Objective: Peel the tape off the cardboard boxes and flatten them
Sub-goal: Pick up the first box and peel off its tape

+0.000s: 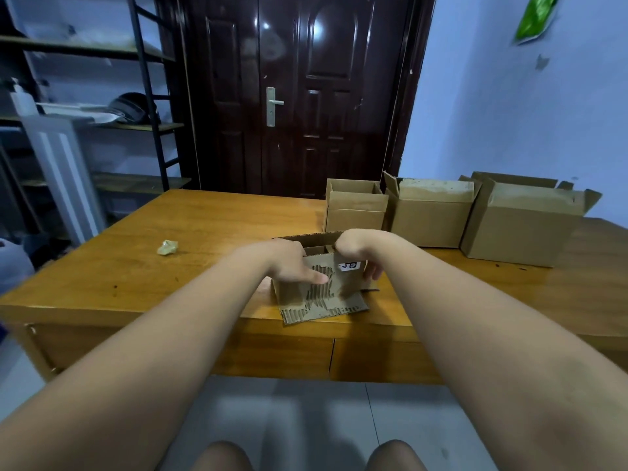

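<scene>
A small open cardboard box [324,294] stands at the near edge of the wooden table [190,226]. Its front face is torn, showing corrugation, and carries a small white label. A front flap lies flat on the table toward me. My left hand [289,263] holds the box's upper left side, thumb lying across the front face. My right hand [356,253] grips the upper right edge, fingers curled over the rim and down the right side. Any tape on this box is hidden.
Three more open cardboard boxes stand along the table's far right: a small one [355,207], a middle one [430,215] and a large one [523,226]. A crumpled wad of tape [167,247] lies at left. A dark door and metal shelves stand behind.
</scene>
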Demonstrator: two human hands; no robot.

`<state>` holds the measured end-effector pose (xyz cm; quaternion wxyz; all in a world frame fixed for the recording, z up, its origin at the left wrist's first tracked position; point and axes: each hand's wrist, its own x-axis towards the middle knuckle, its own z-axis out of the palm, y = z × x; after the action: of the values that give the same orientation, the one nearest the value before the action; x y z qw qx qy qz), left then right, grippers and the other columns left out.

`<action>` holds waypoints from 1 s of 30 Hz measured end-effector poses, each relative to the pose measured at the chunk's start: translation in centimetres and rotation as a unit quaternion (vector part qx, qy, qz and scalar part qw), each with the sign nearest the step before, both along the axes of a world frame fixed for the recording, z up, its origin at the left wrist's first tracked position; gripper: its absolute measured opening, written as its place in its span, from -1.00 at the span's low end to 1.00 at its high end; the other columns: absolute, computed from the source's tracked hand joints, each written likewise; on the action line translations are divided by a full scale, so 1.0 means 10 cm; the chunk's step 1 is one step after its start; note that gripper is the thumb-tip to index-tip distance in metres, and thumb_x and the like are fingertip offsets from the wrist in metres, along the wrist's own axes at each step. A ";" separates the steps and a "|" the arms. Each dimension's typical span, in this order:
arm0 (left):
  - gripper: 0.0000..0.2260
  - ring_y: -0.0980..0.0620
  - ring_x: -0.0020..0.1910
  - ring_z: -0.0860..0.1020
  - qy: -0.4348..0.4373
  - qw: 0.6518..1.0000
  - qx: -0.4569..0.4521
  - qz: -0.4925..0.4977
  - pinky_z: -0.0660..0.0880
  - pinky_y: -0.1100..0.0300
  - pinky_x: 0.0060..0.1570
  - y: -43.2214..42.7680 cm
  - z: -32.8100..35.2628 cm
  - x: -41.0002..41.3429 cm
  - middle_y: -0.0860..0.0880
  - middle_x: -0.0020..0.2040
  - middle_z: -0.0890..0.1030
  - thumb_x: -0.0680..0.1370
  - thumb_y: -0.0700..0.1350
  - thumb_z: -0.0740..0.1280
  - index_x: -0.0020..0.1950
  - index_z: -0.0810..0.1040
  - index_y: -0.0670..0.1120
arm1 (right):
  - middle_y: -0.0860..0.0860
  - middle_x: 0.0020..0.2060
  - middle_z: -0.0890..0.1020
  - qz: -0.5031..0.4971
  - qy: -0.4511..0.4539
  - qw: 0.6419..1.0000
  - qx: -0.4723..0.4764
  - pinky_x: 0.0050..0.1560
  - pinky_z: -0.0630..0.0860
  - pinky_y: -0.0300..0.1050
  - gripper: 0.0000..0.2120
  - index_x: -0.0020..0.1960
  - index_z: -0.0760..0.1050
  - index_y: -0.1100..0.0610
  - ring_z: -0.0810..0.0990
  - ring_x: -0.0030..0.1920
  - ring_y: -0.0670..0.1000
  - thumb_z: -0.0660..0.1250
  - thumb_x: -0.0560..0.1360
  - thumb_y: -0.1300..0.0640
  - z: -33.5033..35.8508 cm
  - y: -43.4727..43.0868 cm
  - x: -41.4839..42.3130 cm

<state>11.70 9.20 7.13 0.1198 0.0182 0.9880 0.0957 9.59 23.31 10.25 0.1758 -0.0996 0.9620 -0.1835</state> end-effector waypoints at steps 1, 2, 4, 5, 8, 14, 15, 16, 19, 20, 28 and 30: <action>-0.42 -0.08 0.04 0.55 0.002 1.000 -0.024 0.002 0.48 0.11 0.00 0.02 0.00 -0.01 -0.07 0.09 0.60 0.48 0.33 0.24 0.21 0.54 -0.13 | 0.24 0.31 0.44 0.002 -0.005 1.000 0.007 0.05 0.46 -0.01 -0.63 0.39 0.34 0.28 0.47 0.00 0.14 0.05 0.67 0.12 0.02 -0.01 0.01; -0.44 -0.07 0.03 0.55 0.006 0.999 -0.032 0.001 0.48 0.12 -0.03 0.02 -0.01 -0.01 -0.07 0.08 0.60 0.49 0.31 0.25 0.23 0.54 -0.13 | 0.23 0.31 0.44 0.004 -0.006 1.000 0.011 0.06 0.43 -0.02 -0.62 0.40 0.34 0.27 0.45 0.02 0.13 0.06 0.67 0.10 0.03 -0.01 0.02; -0.55 -0.04 0.01 0.55 0.030 0.999 -0.023 -0.009 0.49 0.15 -0.06 0.02 -0.02 0.01 -0.03 0.05 0.61 0.52 0.23 0.28 0.23 0.54 -0.08 | 0.21 0.27 0.47 -0.007 -0.001 1.000 0.005 0.14 0.44 -0.01 -0.61 0.37 0.38 0.24 0.47 0.06 0.13 0.12 0.65 0.03 0.03 -0.02 0.01; -0.60 -0.02 0.01 0.53 0.054 0.998 -0.016 -0.014 0.49 0.16 -0.06 0.01 -0.04 0.02 -0.02 0.06 0.60 0.52 0.18 0.30 0.23 0.52 -0.05 | 0.20 0.22 0.50 -0.016 -0.001 1.000 0.001 0.18 0.46 0.00 -0.62 0.34 0.41 0.24 0.48 0.04 0.13 0.16 0.64 0.02 0.03 -0.03 -0.01; -0.65 -0.02 0.09 0.47 0.132 0.991 -0.008 -0.022 0.50 0.10 0.05 -0.02 -0.13 0.06 -0.07 0.17 0.50 0.51 0.06 0.37 0.24 0.45 0.00 | 0.17 -0.06 0.53 -0.034 -0.016 0.999 0.001 0.25 0.50 0.04 -0.71 0.26 0.44 0.26 0.49 -0.01 0.13 0.21 0.62 0.11 0.05 -0.03 -0.06; -0.68 0.02 -0.02 0.44 0.249 0.962 0.109 0.014 0.42 0.27 -0.17 -0.15 -0.32 0.12 0.00 0.11 0.44 0.43 -0.02 0.47 -0.08 0.32 -0.02 | 0.22 0.28 0.47 -0.028 -0.034 0.998 0.039 0.34 0.43 0.06 -0.64 0.38 0.36 0.29 0.48 0.27 0.19 0.17 0.64 0.14 0.08 -0.05 -0.08; -0.67 0.03 -0.06 0.43 0.262 0.956 0.129 0.022 0.39 0.29 -0.21 -0.15 -0.34 0.13 0.02 0.05 0.44 0.42 -0.03 0.48 -0.10 0.31 -0.03 | 0.21 0.32 0.45 -0.024 -0.043 0.998 0.049 0.36 0.40 0.05 -0.62 0.41 0.33 0.30 0.45 0.32 0.19 0.15 0.65 0.14 0.09 -0.04 -0.09; -0.66 0.03 -0.08 0.43 0.273 0.951 0.145 0.026 0.40 0.28 -0.23 -0.15 -0.35 0.15 0.03 0.00 0.44 0.41 -0.03 0.49 -0.10 0.32 -0.04 | 0.21 0.34 0.43 -0.022 -0.048 0.997 0.054 0.38 0.38 0.05 -0.61 0.43 0.31 0.30 0.43 0.34 0.19 0.14 0.65 0.15 0.09 -0.03 -0.10; -0.65 -0.02 -0.09 0.50 0.290 0.940 0.176 0.027 0.54 0.10 -0.15 -0.12 -0.39 0.17 0.03 -0.10 0.50 0.40 -0.05 0.50 -0.08 0.33 -0.07 | 0.22 0.34 0.42 -0.025 -0.044 0.997 0.060 0.38 0.37 0.04 -0.61 0.43 0.30 0.31 0.42 0.35 0.19 0.12 0.66 0.17 0.08 0.01 -0.14; -0.65 -0.02 -0.10 0.52 0.294 0.937 0.185 0.027 0.56 0.06 -0.12 -0.12 -0.41 0.17 0.04 -0.12 0.52 0.40 -0.04 0.51 -0.07 0.33 -0.06 | 0.24 0.30 0.43 -0.027 -0.034 0.997 0.069 0.36 0.40 0.03 -0.62 0.42 0.31 0.32 0.43 0.34 0.19 0.13 0.66 0.17 0.06 0.02 -0.16; -0.63 0.12 -0.09 0.49 0.311 0.908 0.274 0.065 0.59 0.12 -0.11 -0.16 -0.58 0.15 0.07 -0.01 0.52 0.44 -0.05 0.48 0.05 0.31 0.02 | 0.23 0.28 0.47 -0.061 0.023 0.998 0.019 0.30 0.47 0.03 -0.61 0.40 0.35 0.29 0.50 0.27 0.20 0.14 0.65 0.11 -0.02 0.01 -0.21; -0.52 0.11 0.06 0.50 0.280 0.887 0.359 0.079 0.60 0.08 0.02 -0.16 -0.60 0.15 -0.02 0.24 0.50 0.46 -0.12 0.46 0.26 0.29 0.08 | 0.26 0.23 0.50 -0.071 0.058 0.996 0.007 0.27 0.50 0.05 -0.63 0.38 0.35 0.33 0.54 0.22 0.22 0.10 0.65 0.16 -0.06 0.04 -0.23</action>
<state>13.19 7.58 1.11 -0.1845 0.0084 0.8767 0.4442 7.31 23.72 9.63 0.1072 -0.0401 0.9765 -0.1824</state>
